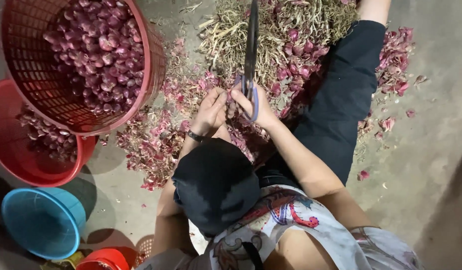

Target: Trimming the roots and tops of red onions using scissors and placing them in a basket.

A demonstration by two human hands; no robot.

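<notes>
Right hand (256, 102) closed around blue handles of scissors (250, 55), blades pointed away. Left hand (211, 111) curled shut just beside it; thing held cannot be told. Big red basket (156, 55) filled with purple onions (98, 50). Red tub (21, 165) under it, few onions seen inside. Blue bowl (43, 220) near tub.

Single view only, so you have no second angle to overlap. Your camera sits high above the person, facing almost straight down over the black cap (215, 185) at 6 o'clock. Mid range: hands land near centre, red mesh basket (141, 45) at 10 o'clock, blue basin (43, 220) at 8 o'clock, concrete floor (426, 150) at 3 o'clock.
</notes>
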